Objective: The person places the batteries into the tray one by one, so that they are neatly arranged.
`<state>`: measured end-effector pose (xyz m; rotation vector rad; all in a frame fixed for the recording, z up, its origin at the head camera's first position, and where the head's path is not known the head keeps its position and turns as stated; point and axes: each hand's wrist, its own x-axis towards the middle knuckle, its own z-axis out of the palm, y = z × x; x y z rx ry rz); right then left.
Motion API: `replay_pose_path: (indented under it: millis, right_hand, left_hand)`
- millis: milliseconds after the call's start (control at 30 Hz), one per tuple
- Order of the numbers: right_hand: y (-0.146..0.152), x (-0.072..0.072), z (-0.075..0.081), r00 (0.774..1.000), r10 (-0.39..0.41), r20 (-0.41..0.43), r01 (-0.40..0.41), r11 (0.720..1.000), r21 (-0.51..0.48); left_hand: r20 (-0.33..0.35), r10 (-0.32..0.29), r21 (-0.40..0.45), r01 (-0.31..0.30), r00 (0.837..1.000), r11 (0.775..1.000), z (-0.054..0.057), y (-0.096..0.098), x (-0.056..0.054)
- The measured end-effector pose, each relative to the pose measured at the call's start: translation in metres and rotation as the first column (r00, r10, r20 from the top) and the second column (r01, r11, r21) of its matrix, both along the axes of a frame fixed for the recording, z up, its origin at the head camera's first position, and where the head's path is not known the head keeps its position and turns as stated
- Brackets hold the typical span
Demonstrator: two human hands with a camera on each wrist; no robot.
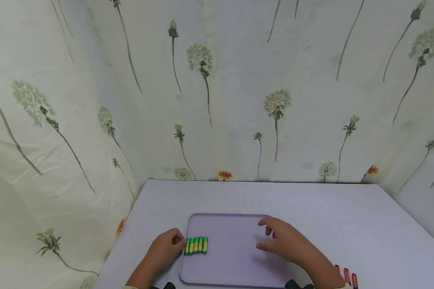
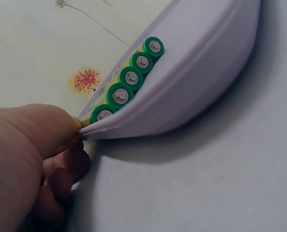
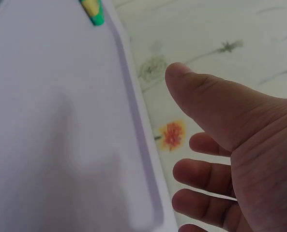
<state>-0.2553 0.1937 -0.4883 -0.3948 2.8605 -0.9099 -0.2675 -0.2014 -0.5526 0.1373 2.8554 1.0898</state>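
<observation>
A lilac tray (image 1: pixel 235 257) lies on the table, with a row of several green-and-yellow batteries (image 1: pixel 196 245) side by side at its left edge. My left hand (image 1: pixel 168 245) is at that edge, fingertips right beside the first battery. In the left wrist view, the thumb of the left hand (image 2: pixel 32 140) lies over the tray rim (image 2: pixel 148 113) by the batteries (image 2: pixel 131 77), with the other fingers curled below it. Above the tray's right part hangs my right hand (image 1: pixel 283 240), fingers spread and nothing between them; its shadow falls on the tray (image 3: pixel 51 121).
Three red batteries (image 1: pixel 347 275) lie on the white tabletop (image 1: pixel 347 224) right of the tray, partly hidden by the right forearm. Dandelion-patterned cloth (image 1: pixel 238 80) hangs behind the table and along its left and right sides. Dark objects (image 1: pixel 169 285) show at the bottom edge.
</observation>
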Motion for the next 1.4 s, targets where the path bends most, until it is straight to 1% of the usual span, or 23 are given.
replay_pose_path:
  millis: [267, 433, 567, 667, 767, 867, 1000, 1100, 1167, 1233, 1333, 1400]
  right_hand:
    - [0.060, 0.021, -0.004, 0.998, -0.047, 0.034, 0.044, 0.996, 0.077]
    - [0.100, 0.028, -0.005, 0.993, -0.095, 0.070, 0.084, 0.985, 0.149]
    - [0.128, 0.039, -0.010, 0.995, -0.098, 0.026, 0.090, 0.974, 0.207]
    - [0.146, 0.046, -0.014, 0.993, -0.112, 0.028, 0.102, 0.962, 0.252]
    - [0.161, 0.048, -0.018, 0.987, -0.140, 0.079, 0.112, 0.951, 0.290]
    - [0.175, 0.050, -0.024, 0.981, -0.159, 0.112, 0.117, 0.942, 0.314]
    - [0.191, 0.054, -0.036, 0.967, -0.187, 0.172, 0.125, 0.939, 0.321]
    - [0.198, 0.057, -0.047, 0.960, -0.183, 0.210, 0.117, 0.949, 0.292]
    - [0.201, 0.059, -0.054, 0.965, -0.155, 0.211, 0.097, 0.961, 0.259]
    - [0.204, 0.060, -0.060, 0.973, -0.122, 0.194, 0.076, 0.971, 0.229]
    - [0.207, 0.059, -0.068, 0.980, -0.100, 0.170, 0.063, 0.976, 0.211]
    - [0.209, 0.059, -0.072, 0.982, -0.101, 0.159, 0.065, 0.973, 0.221]
  left_hand:
    - [0.026, -0.009, 0.016, 0.009, 1.000, 1.000, -0.003, 0.003, 0.002]
    - [0.010, 0.003, 0.005, -0.003, 1.000, 1.000, 0.000, 0.003, 0.002]
    - [0.006, 0.013, -0.007, -0.013, 1.000, 1.000, 0.001, 0.002, 0.001]
    - [0.014, 0.013, -0.005, -0.013, 1.000, 1.000, 0.001, 0.002, 0.001]
    - [0.017, 0.016, -0.004, -0.015, 1.000, 1.000, 0.002, 0.003, 0.002]
    - [0.017, 0.013, -0.008, -0.013, 1.000, 1.000, 0.002, 0.003, 0.002]
    - [0.009, 0.008, -0.011, -0.008, 1.000, 1.000, 0.002, 0.002, 0.000]
    - [0.002, 0.008, -0.014, -0.008, 1.000, 1.000, 0.003, 0.001, 0.000]
    - [-0.002, 0.008, -0.016, -0.008, 1.000, 1.000, 0.004, 0.000, 0.000]
    - [-0.003, 0.008, -0.018, -0.008, 1.000, 1.000, 0.005, 0.000, 0.001]
    - [0.002, 0.008, -0.016, -0.008, 1.000, 1.000, 0.005, 0.000, 0.001]
    - [0.006, 0.008, -0.014, -0.007, 1.000, 1.000, 0.005, 0.000, 0.001]
